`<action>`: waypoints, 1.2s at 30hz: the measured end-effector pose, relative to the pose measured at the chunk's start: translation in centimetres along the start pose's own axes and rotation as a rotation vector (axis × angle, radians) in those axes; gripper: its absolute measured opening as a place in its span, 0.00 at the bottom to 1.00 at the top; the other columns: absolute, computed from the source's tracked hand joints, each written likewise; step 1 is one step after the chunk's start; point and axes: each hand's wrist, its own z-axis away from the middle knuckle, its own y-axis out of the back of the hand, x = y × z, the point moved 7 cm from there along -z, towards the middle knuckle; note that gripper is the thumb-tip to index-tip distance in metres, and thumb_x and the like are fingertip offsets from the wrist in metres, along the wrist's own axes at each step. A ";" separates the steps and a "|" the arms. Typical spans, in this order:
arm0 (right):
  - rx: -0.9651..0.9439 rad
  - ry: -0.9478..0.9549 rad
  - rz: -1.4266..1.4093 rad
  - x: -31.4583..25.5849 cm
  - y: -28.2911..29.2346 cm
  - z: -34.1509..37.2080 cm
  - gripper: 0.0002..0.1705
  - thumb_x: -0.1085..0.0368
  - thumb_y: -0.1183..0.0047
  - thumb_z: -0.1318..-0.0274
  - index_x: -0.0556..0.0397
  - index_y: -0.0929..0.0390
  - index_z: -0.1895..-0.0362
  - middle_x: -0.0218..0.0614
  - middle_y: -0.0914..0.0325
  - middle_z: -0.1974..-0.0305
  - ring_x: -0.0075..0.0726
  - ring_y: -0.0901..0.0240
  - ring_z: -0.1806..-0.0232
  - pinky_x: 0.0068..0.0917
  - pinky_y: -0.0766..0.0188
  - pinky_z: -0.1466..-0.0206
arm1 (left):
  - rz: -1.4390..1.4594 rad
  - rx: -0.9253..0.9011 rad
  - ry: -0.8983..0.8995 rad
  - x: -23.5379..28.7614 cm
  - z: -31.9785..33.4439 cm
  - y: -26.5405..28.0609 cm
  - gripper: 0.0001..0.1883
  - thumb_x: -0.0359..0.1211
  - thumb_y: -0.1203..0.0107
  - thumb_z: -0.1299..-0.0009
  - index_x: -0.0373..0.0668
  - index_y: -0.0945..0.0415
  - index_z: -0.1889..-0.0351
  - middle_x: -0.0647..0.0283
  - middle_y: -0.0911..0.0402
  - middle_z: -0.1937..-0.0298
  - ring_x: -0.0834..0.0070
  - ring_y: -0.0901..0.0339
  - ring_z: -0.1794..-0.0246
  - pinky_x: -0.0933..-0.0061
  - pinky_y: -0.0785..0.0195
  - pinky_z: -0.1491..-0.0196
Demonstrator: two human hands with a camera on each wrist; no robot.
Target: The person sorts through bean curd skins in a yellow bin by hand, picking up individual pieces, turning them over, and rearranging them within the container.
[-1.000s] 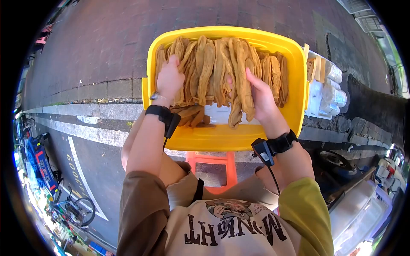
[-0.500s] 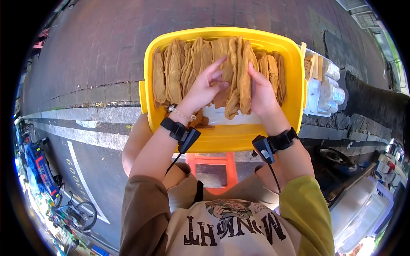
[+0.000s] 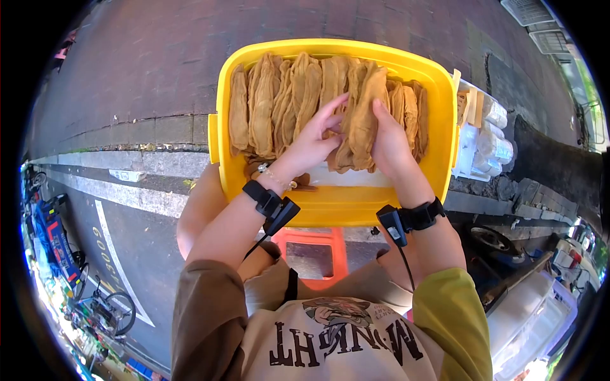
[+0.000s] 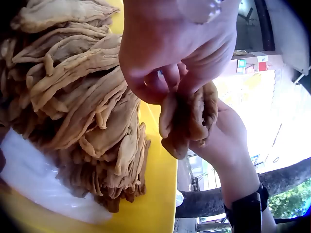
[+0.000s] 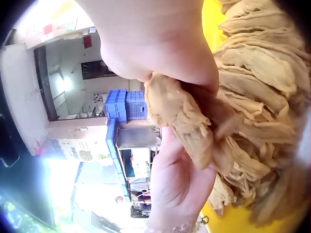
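Note:
A small bunch of long, wrinkled tan strips point(image 3: 366, 120) is held up between both hands over the box. My right hand point(image 3: 391, 145) grips it from the right, thumb along its upper face. From the left, my left hand point(image 3: 311, 141) pinches the same bunch, fingers partly hidden behind it. The left wrist view shows the folded lower end of the bunch point(image 4: 187, 126) under the left thumb and fingers. More such strips point(image 3: 273, 105) stand packed in rows inside a yellow plastic box point(image 3: 337, 213).
White plastic sheeting point(image 3: 340, 178) shows at the box's near inner side. Right of the box, a white crate point(image 3: 469, 149) holds clear jars point(image 3: 495, 143). A red plastic stool point(image 3: 340, 254) stands below the box. A wheel point(image 3: 489, 238) lies further right.
My left hand has moved right from the strips at the box's left end to the bunch in my right hand. The bunch now shows a broader, flatter face.

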 end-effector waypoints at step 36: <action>-0.133 -0.166 0.030 2.5 -0.5 0.4 0.24 0.55 0.51 0.39 0.54 0.38 0.45 0.38 0.27 0.56 0.36 0.25 0.59 0.31 0.27 0.56 | -1.192 0.449 0.349 -0.4 3.1 12.4 0.28 0.46 0.43 0.40 0.32 0.43 0.58 0.39 0.24 0.70 0.51 0.21 0.69 0.57 0.29 0.69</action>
